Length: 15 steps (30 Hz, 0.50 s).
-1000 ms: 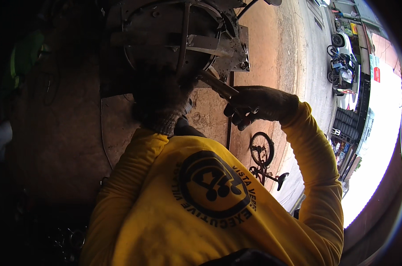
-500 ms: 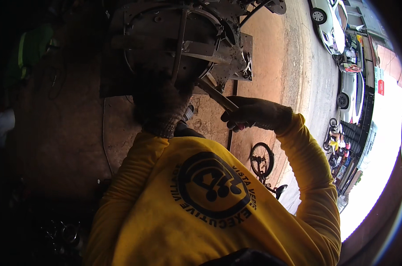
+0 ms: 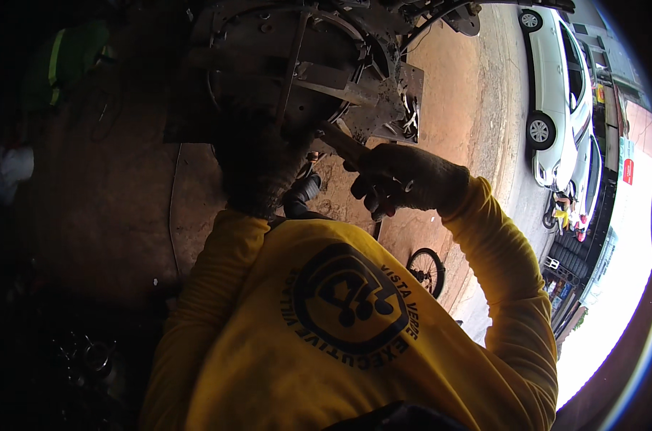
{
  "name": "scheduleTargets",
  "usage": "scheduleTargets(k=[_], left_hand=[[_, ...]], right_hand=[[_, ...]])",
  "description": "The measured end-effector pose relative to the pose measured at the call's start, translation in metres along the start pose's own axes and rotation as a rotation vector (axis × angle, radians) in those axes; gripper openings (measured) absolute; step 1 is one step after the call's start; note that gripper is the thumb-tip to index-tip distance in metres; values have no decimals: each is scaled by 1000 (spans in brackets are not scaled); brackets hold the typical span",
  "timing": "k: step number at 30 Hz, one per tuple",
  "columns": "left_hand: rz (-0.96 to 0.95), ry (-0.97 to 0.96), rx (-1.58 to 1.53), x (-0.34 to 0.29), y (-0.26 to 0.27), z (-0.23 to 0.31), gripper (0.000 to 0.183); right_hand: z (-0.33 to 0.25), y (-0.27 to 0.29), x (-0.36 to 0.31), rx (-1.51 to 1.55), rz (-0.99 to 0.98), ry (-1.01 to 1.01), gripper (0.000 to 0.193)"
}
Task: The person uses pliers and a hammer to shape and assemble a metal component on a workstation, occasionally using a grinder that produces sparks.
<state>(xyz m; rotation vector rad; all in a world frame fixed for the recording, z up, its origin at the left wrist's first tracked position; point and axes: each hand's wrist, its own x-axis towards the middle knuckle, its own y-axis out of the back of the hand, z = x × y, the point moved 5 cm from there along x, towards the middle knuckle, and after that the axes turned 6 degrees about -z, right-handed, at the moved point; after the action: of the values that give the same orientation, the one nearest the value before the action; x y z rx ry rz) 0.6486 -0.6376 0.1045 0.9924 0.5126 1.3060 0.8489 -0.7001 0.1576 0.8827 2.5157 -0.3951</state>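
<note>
Far centre, dark metal assembly (image 3: 322, 75) | bar (image 3: 344, 144) at its near-right edge | right hand (image 3: 412, 176) loosely closed round bar | left hand (image 3: 257, 158) shadowed, grip untellable | apparently working bar; next needs steady hold

1. The head view looks down from head height, past the shirt (image 3: 351, 302), to the left hand (image 3: 257, 161) and right hand (image 3: 405, 176).
2. Shirt closest; frame (image 3: 340, 85) farther off, at top.
3. Wide fisheye reach: the street (image 3: 502, 165) runs along the right, cars (image 3: 556, 97) tipped on end.
</note>
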Motion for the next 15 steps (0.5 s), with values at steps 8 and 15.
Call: scheduleTargets(k=[8,15], left_hand=[[-18,20,28,-3,-4,-2,63],[3,-5,-6,-4,-11,-6,64]], right_hand=[[-7,-2,11,628,163,-396,35],[-13,-5,11,744,353,-544,33]])
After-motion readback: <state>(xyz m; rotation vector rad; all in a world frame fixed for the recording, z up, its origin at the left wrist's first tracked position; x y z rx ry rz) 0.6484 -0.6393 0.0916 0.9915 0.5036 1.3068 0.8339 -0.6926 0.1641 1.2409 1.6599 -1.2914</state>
